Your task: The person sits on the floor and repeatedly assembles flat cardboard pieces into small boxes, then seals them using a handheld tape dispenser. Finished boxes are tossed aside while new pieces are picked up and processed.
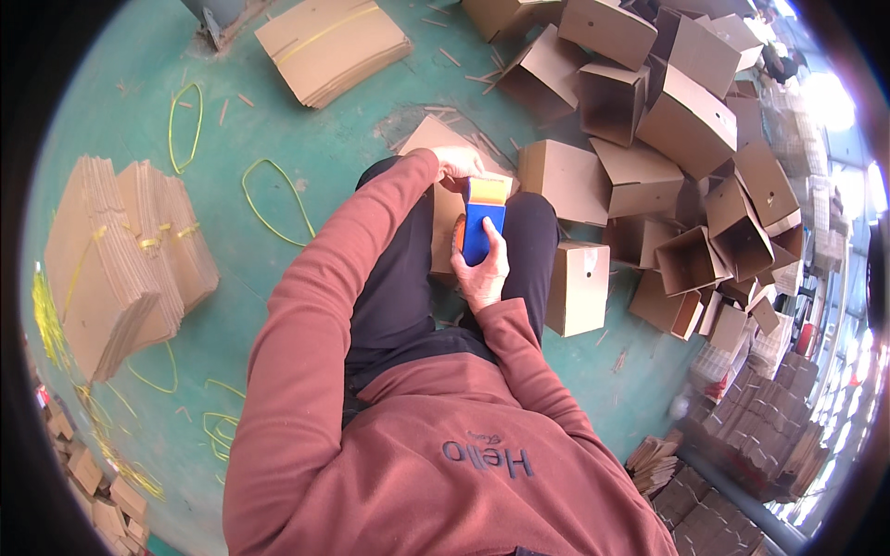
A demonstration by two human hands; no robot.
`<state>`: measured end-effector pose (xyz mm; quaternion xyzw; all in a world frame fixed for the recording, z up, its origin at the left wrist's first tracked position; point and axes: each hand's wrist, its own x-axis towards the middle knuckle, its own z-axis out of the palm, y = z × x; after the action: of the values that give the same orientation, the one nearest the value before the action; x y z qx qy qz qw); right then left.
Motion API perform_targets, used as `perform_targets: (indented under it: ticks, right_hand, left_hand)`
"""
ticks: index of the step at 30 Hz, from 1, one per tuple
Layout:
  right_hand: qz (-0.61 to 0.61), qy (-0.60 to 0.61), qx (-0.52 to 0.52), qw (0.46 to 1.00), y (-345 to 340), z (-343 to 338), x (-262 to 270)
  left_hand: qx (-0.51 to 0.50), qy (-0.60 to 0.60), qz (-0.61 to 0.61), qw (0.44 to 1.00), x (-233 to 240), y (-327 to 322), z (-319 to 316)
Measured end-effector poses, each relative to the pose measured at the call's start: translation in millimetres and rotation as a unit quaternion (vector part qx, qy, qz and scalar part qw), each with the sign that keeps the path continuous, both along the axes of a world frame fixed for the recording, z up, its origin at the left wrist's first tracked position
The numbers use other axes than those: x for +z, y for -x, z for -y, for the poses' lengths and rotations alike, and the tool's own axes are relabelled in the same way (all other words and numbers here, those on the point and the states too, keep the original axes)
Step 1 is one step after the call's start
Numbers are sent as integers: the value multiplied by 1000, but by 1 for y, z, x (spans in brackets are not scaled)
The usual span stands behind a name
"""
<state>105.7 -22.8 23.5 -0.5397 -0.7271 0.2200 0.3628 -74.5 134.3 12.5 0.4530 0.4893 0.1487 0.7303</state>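
Note:
In my right hand [484, 267] is a blue tape dispenser [482, 233] with an orange-yellow front part, held over a cardboard box [445, 240] between my knees. My left hand [459, 163] rests at the box's upper part, just left of the dispenser's front end. Its fingers are bent, their tips partly hidden, and whether they grip the cardboard cannot be told. A roll with a brownish-orange edge shows left of the dispenser, beside my right fingers. Much of the box lies hidden behind my hands, the dispenser and my legs.
Formed boxes [567, 182] crowd the right, one box [578, 288] standing beside my right knee. Flat cardboard stacks lie at the upper left [334, 45] and left [111, 278]. Yellow-green strap loops [278, 201] and cardboard scraps litter the green floor. A post base [215, 17] stands at the top.

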Motion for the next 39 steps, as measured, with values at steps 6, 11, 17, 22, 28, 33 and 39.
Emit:
perform_targets:
  ticks: [6,11,17,22,28,33,39]
  right_hand:
    - [-22,1,4,1000,1,-1,10]
    - [49,112,-4,993,1,-13,22]
    - [123,150,-18,981,1,-17,40]
    - [128,156,-17,979,5,-24,48]
    - [130,250,-4,960,8,-43,51]
    - [166,267,12,949,12,-53,45]
    - [166,284,14,944,14,-55,31]
  left_hand:
    - [75,38,12,996,-15,-4,2]
    - [51,-43,26,997,-30,-6,-15]
    - [86,-76,-90,989,-44,-5,-45]
    - [36,-105,-110,988,-48,2,-65]
    - [46,-100,-77,991,-65,8,-74]
    - [64,-98,-77,990,-79,10,-74]
    - [43,-59,-86,994,-127,-6,-47]
